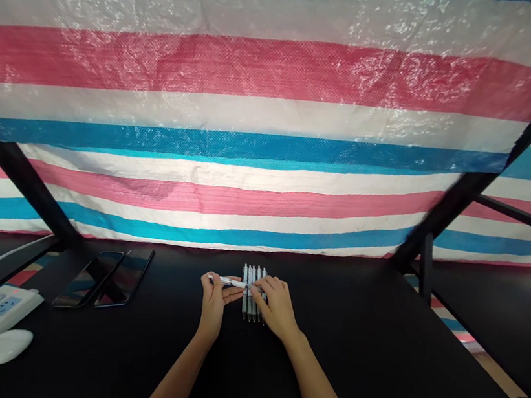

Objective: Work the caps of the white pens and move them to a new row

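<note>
A white pen (233,282) lies crosswise between my hands, above a row of pens. My left hand (214,303) is closed on its left part, thumb and fingers pinching it. At the pen's right end, the thumb and fingertips of my right hand (277,302) close around the tip, partly hiding it. Beneath, several white-and-grey pens (247,307) lie side by side on the black table (168,343), their tips pointing towards me. My right fingers cover part of the row's right side.
Two dark phones or flat glass slabs (88,281) lie to the left. Nearer on that side are a white power strip (11,306) with a plugged cable and a white rounded device (6,346). Black metal legs (36,192) and a striped tarp (252,151) stand behind.
</note>
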`<action>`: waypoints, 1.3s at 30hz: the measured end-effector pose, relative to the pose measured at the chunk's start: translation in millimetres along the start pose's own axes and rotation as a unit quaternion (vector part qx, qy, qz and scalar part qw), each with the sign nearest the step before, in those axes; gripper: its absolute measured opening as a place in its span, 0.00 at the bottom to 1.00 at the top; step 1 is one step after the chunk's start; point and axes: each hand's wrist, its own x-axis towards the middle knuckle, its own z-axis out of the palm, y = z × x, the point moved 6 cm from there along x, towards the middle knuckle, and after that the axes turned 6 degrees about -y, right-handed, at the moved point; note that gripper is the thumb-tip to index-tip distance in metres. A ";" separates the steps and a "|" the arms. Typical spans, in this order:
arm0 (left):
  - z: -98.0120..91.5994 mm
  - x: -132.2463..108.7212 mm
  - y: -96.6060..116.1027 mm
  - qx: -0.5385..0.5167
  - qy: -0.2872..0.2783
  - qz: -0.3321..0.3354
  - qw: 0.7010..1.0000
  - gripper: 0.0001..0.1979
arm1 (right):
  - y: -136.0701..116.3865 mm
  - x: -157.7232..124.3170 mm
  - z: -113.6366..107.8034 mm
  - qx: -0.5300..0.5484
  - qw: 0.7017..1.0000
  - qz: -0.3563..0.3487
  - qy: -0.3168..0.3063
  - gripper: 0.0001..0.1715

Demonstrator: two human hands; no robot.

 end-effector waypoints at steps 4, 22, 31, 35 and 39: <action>-2.0 0.4 -0.7 -0.001 0.010 0.000 1.000 0.21 | 1.7 0.7 3.4 0.005 1.000 -0.004 -0.013 0.12; -30.2 5.0 12.9 -0.008 0.130 0.016 0.991 0.19 | 11.4 -0.8 -4.4 0.025 0.999 -0.005 0.029 0.07; -44.1 8.5 16.1 -0.009 0.163 0.041 0.986 0.14 | 26.5 -2.2 -15.3 0.016 0.998 0.007 0.066 0.12; -43.4 8.8 15.8 -0.008 0.159 0.037 0.987 0.14 | 28.6 -2.3 -15.7 0.013 0.997 0.012 0.069 0.12; -41.3 8.4 15.4 -0.008 0.156 0.031 0.987 0.14 | 28.0 -2.3 -14.8 0.012 0.997 0.011 0.070 0.12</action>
